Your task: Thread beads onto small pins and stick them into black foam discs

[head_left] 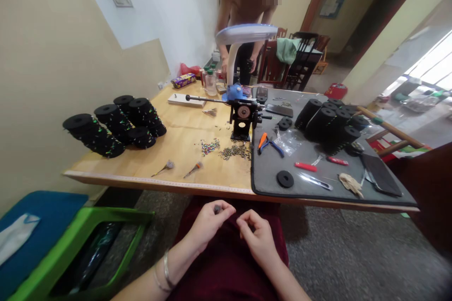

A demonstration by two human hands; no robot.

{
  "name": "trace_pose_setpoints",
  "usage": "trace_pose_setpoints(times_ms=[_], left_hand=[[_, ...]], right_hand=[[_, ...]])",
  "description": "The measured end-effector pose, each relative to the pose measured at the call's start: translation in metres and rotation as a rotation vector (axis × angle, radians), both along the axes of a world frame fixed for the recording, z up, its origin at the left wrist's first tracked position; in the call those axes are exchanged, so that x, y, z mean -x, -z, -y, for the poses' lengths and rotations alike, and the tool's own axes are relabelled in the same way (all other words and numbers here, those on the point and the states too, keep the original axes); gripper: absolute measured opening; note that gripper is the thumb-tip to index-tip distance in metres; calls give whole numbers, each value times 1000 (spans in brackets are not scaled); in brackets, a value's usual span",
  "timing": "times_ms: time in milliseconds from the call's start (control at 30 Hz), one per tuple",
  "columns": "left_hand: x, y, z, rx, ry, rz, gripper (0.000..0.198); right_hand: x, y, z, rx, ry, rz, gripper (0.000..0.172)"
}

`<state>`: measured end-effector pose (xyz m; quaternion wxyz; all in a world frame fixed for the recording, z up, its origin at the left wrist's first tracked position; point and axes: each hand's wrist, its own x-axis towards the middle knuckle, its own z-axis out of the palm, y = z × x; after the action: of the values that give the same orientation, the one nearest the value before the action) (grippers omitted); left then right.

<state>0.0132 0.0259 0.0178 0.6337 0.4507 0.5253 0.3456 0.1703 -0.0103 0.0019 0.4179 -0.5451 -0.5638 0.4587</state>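
Note:
My left hand (pixel 210 223) is above my lap, just off the table's front edge. Its fingers are closed around a small dark grey tuft (pixel 217 209), with thumb and forefinger pinched together. Close to its right, my right hand (pixel 257 235) is curled, thumb against fingertips; whatever it pinches, if anything, is too small to see. On the wood beyond lie two fine-pointed pieces with fluffy grey ends, one at left (pixel 168 165) and one nearer the middle (pixel 197 166). Behind them are a pile of coloured beads (pixel 211 147) and a pile of dark metallic bits (pixel 236 151).
A black hand-cranked device (pixel 243 115) stands mid-table beneath a white lamp (pixel 247 33). Stacked black foam spools (pixel 106 127) stand left, more spools (pixel 323 120) right. On the grey mat (pixel 268 178) lie pliers (pixel 270 145), a red-handled tool (pixel 305 167) and a foam ring (pixel 285 179). Another person (pixel 243 0) stands behind.

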Motion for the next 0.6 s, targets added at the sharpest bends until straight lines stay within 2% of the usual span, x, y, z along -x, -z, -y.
trace_pose_setpoints(times_ms=[133,267,433,600], left_hand=[[5,-2,-5,-151,-22,-136,28],[6,-8,-3,-243,17,-247,26],[3,-18,-1,-393,69,-318,22],[9,-23,-8,-485,90,-404,22]], right_hand=[[-8,0,-3,40,-41,-26,26],[-12,-10,-13,46,-5,-147,37],[5,-23,-26,165,-169,-369,40],[14,-15,-32,219,-149,-315,34]])
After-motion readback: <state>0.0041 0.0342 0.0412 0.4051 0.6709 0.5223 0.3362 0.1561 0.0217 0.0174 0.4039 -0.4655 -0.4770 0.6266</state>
